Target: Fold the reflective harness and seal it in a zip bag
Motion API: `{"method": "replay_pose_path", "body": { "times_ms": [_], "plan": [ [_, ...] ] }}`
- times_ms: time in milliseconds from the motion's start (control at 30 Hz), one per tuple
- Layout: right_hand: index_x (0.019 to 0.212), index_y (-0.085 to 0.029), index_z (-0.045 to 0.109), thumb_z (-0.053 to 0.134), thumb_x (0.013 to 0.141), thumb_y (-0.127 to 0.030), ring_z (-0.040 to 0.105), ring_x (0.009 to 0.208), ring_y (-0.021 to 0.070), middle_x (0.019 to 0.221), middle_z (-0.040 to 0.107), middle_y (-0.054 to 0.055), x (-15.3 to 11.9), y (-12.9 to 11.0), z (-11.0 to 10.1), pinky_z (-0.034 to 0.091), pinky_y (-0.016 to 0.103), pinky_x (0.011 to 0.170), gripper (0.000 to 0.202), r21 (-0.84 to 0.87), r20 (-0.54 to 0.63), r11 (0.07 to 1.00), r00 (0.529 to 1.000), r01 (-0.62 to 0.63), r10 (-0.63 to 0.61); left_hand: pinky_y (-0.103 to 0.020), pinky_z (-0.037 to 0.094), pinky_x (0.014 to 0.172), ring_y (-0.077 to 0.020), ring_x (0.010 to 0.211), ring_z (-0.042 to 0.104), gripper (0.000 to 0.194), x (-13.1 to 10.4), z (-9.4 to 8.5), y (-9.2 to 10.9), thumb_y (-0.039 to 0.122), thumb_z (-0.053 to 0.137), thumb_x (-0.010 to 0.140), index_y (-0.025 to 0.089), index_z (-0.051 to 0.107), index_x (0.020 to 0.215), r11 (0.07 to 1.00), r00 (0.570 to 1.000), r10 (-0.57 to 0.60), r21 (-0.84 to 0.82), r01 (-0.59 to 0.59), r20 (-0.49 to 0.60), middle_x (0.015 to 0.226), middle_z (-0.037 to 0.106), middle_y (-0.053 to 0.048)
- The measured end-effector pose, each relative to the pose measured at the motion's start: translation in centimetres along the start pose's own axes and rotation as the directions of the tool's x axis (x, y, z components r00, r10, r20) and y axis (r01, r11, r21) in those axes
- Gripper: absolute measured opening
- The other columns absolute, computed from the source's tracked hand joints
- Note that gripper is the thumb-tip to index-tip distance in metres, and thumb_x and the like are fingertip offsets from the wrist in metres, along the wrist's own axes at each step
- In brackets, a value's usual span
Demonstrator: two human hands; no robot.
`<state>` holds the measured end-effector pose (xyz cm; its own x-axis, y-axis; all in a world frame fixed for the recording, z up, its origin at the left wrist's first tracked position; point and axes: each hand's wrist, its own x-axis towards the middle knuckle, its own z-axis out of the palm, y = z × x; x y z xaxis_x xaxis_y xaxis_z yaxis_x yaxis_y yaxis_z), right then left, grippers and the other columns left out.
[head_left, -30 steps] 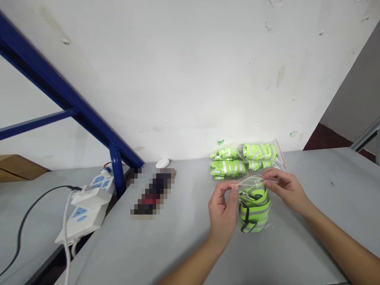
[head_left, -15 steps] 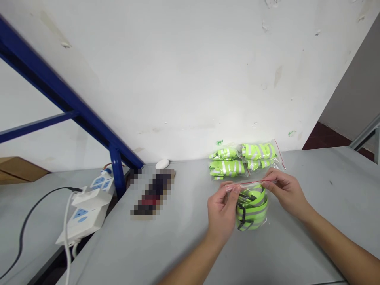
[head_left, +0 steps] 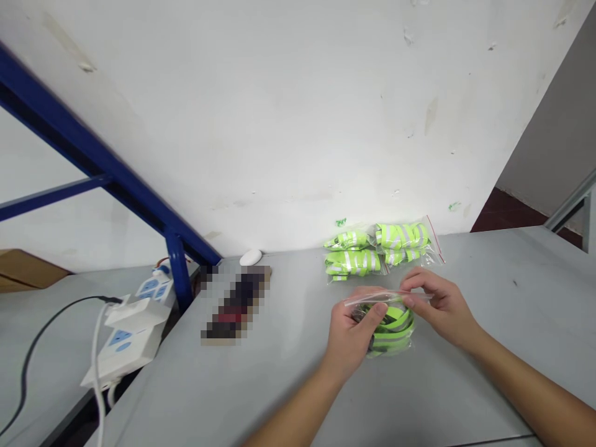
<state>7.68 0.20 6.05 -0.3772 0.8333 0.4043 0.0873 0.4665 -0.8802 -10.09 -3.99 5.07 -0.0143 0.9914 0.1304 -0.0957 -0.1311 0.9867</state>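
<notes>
A clear zip bag (head_left: 392, 338) with rolled yellow-green reflective straps inside is between my hands over the grey table. My left hand (head_left: 351, 332) grips its left side, thumb on the front near the top edge. The fingers of my right hand (head_left: 440, 304) pinch the bag's top strip at the right end. Dark parts inside show beside my left thumb. Just behind, against the wall, several packed bags of the same green straps (head_left: 354, 262) lie in two stacked groups.
On the grey table (head_left: 279, 385) lie a white oval object (head_left: 251, 257) and a blurred-out flat item (head_left: 235, 307) to the left. White power strips (head_left: 135, 347) with cables sit by a blue metal frame (head_left: 179, 267). A cardboard box (head_left: 30, 271) is at the far left.
My left hand has shifted further onto the bag, and its top strip now tilts differently. The bag looks lower and more bunched. The whole view has shifted slightly.
</notes>
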Motion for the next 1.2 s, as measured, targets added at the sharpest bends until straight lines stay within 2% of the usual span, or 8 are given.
{"method": "replay_pose_path", "body": {
  "times_ms": [133,300,533,733,900,1000,1200],
  "plan": [
    [0.082,-0.025,0.066,0.071,0.081,-0.032,0.058,0.075,0.0175,0.083,0.06,0.002,0.02,-0.35,0.12,0.047,0.031,0.067,0.008,-0.008,-0.004,1.0,1.0,0.018,-0.018,-0.036,0.053,0.082,-0.0262,0.093,0.065,0.025,-0.06,0.13,0.63,0.041,0.066,0.083,0.019,0.076,0.09,0.999,0.999,0.031,0.038,-0.032,0.033,0.098,0.071,-0.009],
    [0.082,-0.025,0.068,0.067,0.085,-0.032,0.056,0.072,0.016,0.08,0.06,0.002,0.0,-0.46,0.35,0.044,0.028,0.062,0.007,0.047,-0.02,0.999,1.0,-0.018,0.019,-0.033,0.053,0.078,-0.0232,0.088,0.066,0.021,-0.08,0.38,0.68,0.039,0.069,0.08,0.02,0.076,0.086,0.998,0.998,0.058,0.032,-0.058,-0.015,0.092,0.071,-0.008],
    [0.076,-0.023,0.067,0.066,0.086,-0.031,0.053,0.067,0.014,0.073,0.056,0.001,-0.16,-0.53,0.6,0.042,0.027,0.061,0.013,0.05,-0.024,0.999,1.0,0.001,0.0,-0.035,0.051,0.077,-0.022,0.083,0.062,0.021,-0.06,0.44,0.89,0.037,0.066,0.083,0.02,0.078,0.082,0.987,0.99,0.142,0.085,-0.14,-0.016,0.079,0.072,-0.008],
    [0.078,-0.023,0.068,0.068,0.084,-0.032,0.054,0.071,0.0142,0.08,0.058,0.002,-0.07,-0.39,0.37,0.041,0.026,0.061,0.011,0.087,0.013,0.995,0.998,-0.057,0.056,-0.033,0.051,0.078,-0.021,0.087,0.061,0.02,-0.06,0.43,0.5,0.037,0.068,0.082,0.019,0.077,0.082,0.989,0.99,0.137,0.067,-0.134,-0.031,0.081,0.071,-0.007],
    [0.082,-0.024,0.068,0.069,0.083,-0.031,0.054,0.073,0.0141,0.085,0.058,0.002,-0.06,-0.04,-0.22,0.041,0.026,0.06,0.008,0.113,0.076,0.991,0.995,-0.072,0.064,-0.032,0.051,0.082,-0.0219,0.094,0.063,0.023,-0.12,0.25,0.14,0.039,0.069,0.081,0.018,0.076,0.09,0.996,0.996,0.082,0.04,-0.083,0.019,0.098,0.068,-0.008],
    [0.082,-0.024,0.069,0.069,0.083,-0.031,0.055,0.075,0.0147,0.086,0.058,0.003,-0.08,0.08,-0.27,0.041,0.026,0.061,0.007,0.12,0.073,0.99,0.995,-0.08,0.071,-0.034,0.051,0.085,-0.0231,0.096,0.063,0.026,-0.17,0.17,0.05,0.041,0.068,0.082,0.018,0.075,0.091,0.993,0.995,0.097,0.067,-0.099,0.023,0.1,0.067,-0.009],
    [0.082,-0.025,0.071,0.069,0.083,-0.029,0.055,0.076,0.0148,0.084,0.059,0.003,0.02,0.05,-0.15,0.041,0.025,0.06,0.004,0.117,0.062,0.991,0.996,-0.071,0.064,-0.033,0.052,0.08,-0.0224,0.09,0.064,0.028,-0.25,0.1,0.05,0.042,0.067,0.082,0.016,0.072,0.091,0.995,0.997,0.078,0.059,-0.08,0.028,0.099,0.066,-0.009]
  ]
}}
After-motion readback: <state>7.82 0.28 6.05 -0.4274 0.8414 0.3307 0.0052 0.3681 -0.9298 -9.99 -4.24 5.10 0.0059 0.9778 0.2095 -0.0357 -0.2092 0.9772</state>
